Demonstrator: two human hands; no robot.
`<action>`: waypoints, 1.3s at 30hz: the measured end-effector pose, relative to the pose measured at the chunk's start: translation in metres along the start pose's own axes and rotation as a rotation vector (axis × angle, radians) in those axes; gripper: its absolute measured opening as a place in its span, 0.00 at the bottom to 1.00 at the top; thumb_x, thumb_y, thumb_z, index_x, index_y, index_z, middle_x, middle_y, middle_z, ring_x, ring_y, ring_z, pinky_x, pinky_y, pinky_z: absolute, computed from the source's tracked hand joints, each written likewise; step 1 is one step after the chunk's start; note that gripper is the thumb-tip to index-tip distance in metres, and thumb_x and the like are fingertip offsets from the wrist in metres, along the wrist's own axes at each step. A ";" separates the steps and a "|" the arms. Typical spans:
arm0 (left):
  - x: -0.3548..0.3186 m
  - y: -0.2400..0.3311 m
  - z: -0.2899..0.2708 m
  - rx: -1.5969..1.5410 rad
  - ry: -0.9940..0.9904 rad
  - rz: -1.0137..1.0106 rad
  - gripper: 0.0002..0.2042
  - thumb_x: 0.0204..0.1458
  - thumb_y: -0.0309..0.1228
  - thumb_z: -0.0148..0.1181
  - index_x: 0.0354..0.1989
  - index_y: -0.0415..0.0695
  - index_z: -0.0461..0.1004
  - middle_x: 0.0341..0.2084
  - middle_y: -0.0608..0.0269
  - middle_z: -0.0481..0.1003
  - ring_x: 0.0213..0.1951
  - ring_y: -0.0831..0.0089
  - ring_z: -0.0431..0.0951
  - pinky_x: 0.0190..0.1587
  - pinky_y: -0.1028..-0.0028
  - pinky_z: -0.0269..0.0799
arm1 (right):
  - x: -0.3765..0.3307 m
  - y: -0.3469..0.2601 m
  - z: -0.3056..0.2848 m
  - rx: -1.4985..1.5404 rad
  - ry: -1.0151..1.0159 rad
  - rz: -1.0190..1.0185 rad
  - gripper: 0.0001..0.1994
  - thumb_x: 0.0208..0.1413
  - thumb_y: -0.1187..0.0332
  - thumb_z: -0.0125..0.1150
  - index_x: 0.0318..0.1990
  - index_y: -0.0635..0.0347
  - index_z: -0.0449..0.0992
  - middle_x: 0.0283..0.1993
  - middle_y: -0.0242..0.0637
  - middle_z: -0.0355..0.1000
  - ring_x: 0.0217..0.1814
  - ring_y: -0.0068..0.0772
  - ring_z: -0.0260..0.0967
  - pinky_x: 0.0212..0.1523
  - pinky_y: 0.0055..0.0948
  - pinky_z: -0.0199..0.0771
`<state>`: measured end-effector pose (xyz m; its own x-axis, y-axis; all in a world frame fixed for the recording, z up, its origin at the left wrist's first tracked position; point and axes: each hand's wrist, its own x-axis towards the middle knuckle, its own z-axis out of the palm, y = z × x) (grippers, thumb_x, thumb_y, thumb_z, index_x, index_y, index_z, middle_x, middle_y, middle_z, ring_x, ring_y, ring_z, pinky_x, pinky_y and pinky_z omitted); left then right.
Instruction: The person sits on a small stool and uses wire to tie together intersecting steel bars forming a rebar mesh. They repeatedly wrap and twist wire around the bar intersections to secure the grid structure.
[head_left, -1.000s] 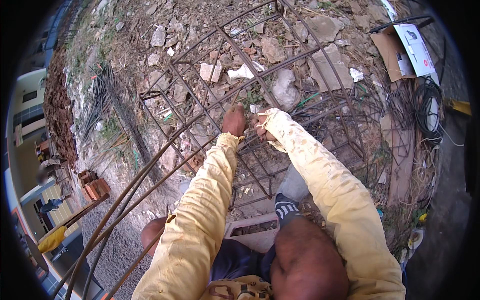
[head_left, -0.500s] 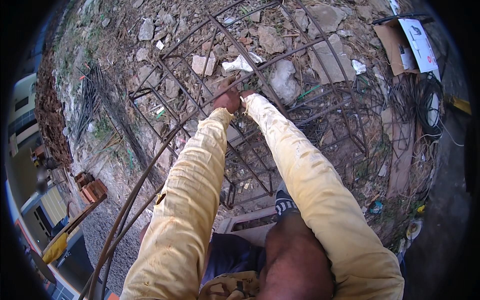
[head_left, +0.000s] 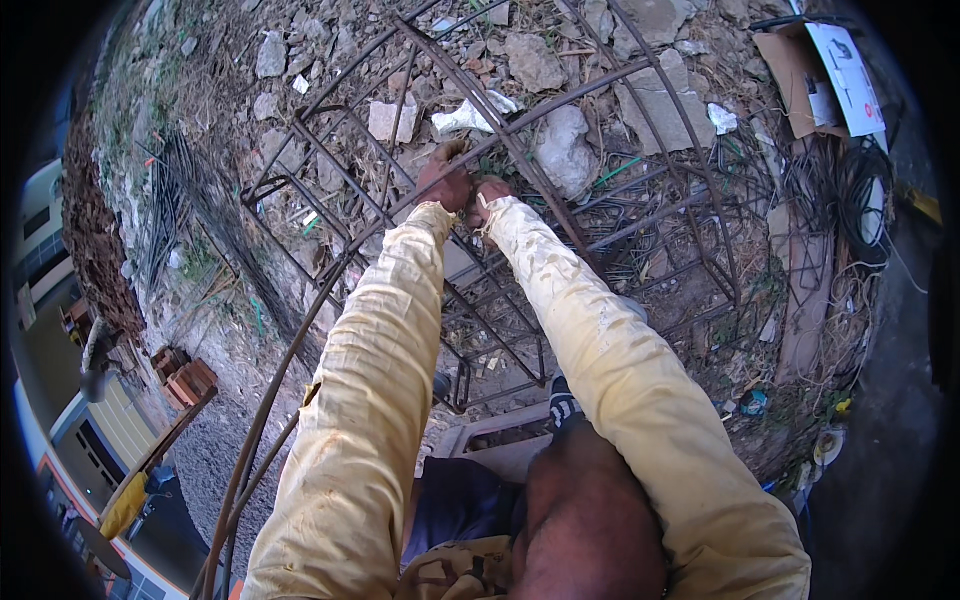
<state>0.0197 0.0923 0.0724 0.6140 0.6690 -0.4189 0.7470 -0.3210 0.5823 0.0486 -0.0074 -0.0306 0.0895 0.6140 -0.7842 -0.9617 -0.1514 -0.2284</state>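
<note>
- The work in hand is on a rebar cage (head_left: 520, 230), a frame of long dark steel bars with square stirrups around them. It lies on stony ground and the person's arms reach out over it.
- The left hand (head_left: 445, 185) is closed around a long bar (head_left: 330, 290) at a crossing point. The right hand (head_left: 490, 195) is just beside it, touching it, with the fingers curled. What they pinch is too small to tell; it may be tie wire.
- My judgement: the cage is mostly formed, because many stirrups already stand in a row on both sides of the hands. The joint under the hands seems not yet finished.
- The bars look rusty brown and thin, some slightly bent.
- Beyond the hands lie pale stones (head_left: 565, 150). Far right of the hands are a cardboard box (head_left: 800, 75) and coils of dark wire (head_left: 865, 200).
</note>
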 end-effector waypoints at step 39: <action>-0.012 0.038 0.012 -0.225 0.004 -0.008 0.16 0.53 0.38 0.53 0.43 0.39 0.74 0.37 0.45 0.76 0.41 0.52 0.76 0.46 0.63 0.68 | 0.069 -0.028 -0.040 -0.508 0.343 -0.448 0.14 0.49 0.66 0.59 0.44 0.59 0.76 0.37 0.40 0.77 0.38 0.31 0.72 0.42 0.32 0.72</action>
<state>0.0439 0.0642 0.0914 0.6071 0.6737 -0.4214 0.6756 -0.1583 0.7201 0.0921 0.0082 -0.1008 0.5989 0.4383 -0.6703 -0.5843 -0.3332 -0.7400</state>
